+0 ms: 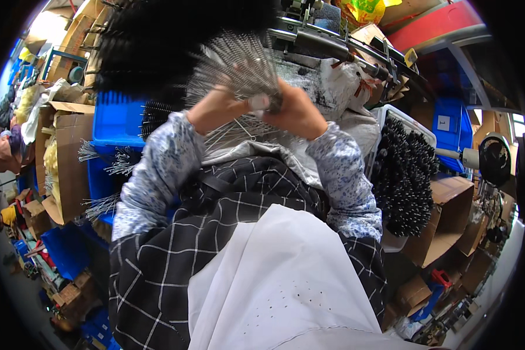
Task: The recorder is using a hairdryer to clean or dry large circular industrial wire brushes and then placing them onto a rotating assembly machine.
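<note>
Both my hands are raised in front of me around a thick bundle of twisted-wire brushes (233, 67). The wire stems fan out and upward, and a large black blurred mass beyond them looks like the bristle ends. My left hand (220, 109) closes on the left side of the bundle, its fingers partly behind the wires. From the right, my right hand (297, 111) wraps the gathered stem ends. More loose wire stems (239, 133) lie just below the hands on a pale cloth (286, 154) over my lap. Motion smears the bundle and fingertips.
A white crate (430, 135) packed with black-bristled brushes (403, 175) stands at my right, beside a cardboard box (443, 216) and a fan (494, 157). Blue bins (114, 125) with wire bunches (119, 160) are at my left. A metal machine (332, 46) spans the far side.
</note>
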The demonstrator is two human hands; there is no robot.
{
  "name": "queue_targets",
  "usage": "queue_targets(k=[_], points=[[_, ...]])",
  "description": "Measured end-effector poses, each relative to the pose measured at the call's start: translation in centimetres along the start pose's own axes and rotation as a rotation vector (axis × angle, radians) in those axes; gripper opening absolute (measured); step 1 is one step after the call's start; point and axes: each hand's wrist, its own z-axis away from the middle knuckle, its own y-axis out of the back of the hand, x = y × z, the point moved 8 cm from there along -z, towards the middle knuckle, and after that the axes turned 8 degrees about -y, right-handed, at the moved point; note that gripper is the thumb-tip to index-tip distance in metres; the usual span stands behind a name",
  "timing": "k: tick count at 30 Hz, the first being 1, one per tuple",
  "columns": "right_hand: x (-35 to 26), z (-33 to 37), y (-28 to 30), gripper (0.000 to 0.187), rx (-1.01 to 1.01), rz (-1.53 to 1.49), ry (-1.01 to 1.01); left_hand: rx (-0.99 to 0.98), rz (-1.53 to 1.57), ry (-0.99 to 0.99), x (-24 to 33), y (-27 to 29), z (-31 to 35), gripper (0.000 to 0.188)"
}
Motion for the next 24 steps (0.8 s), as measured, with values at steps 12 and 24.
queue_targets(k=[12,24], points=[[9.6,1.1,-4.3,0.047,-0.204,-0.039,-0.223,-0.567,-1.077,0.291,-20.9,6.3,5.6,0.062],[9.0,-1.8,-6.4,0.061,-0.393,0.412,-0.147,-0.488,-1.060,0.091,-7.3,-5.5,10.0,0.036]])
